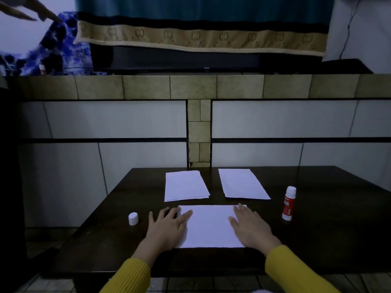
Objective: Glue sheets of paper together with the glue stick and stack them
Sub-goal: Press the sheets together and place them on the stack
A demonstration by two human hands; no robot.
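On the dark counter (pixel 317 208), close to its near edge, a sheet of paper (pixel 211 226) lies flat with both hands spread on it: the left hand (pixel 169 227) presses the left side, the right hand (pixel 251 227) the right, fingers straight, grasping nothing. Beyond it sit a small stack of sheets (pixel 184 186) and, just beside that, a single sheet (pixel 242 183). The glue stick (pixel 288 203) stands upright and uncapped to the right, its cap (pixel 133 218) well apart on the left. If the hands rub unevenly, the sheet may skew or wrinkle over wet glue. A careless right sleeve could also topple the open stick, and left uncapped it may dry.
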